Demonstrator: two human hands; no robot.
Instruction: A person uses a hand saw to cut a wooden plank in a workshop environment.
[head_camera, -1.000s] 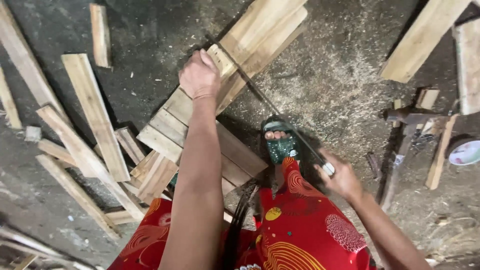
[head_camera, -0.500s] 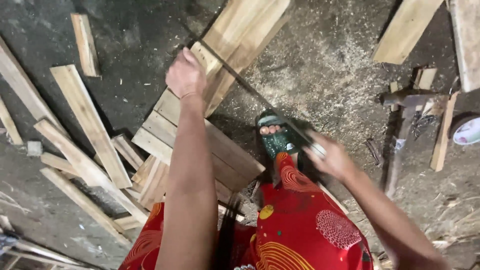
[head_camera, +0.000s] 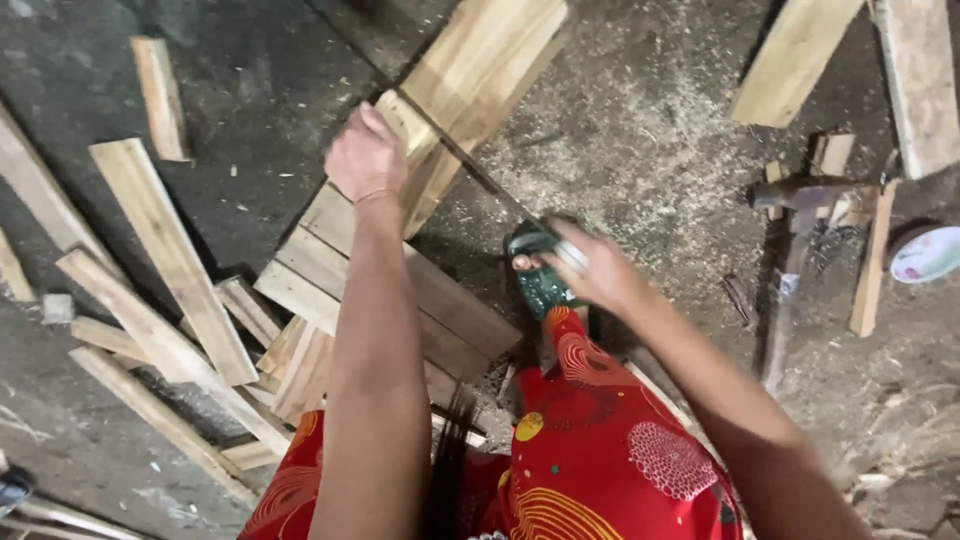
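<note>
Wooden plank on the floor pile, left hand clamped on its end; right hand, grip clenched on saw handle, has pushed forward since a second ago, mid-stroke.

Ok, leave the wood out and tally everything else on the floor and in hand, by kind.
Hands: 2 (left hand, right hand)
Saw: 1
Hammer: 1
Bowl: 1
Sandal: 1
Total: 6
</note>
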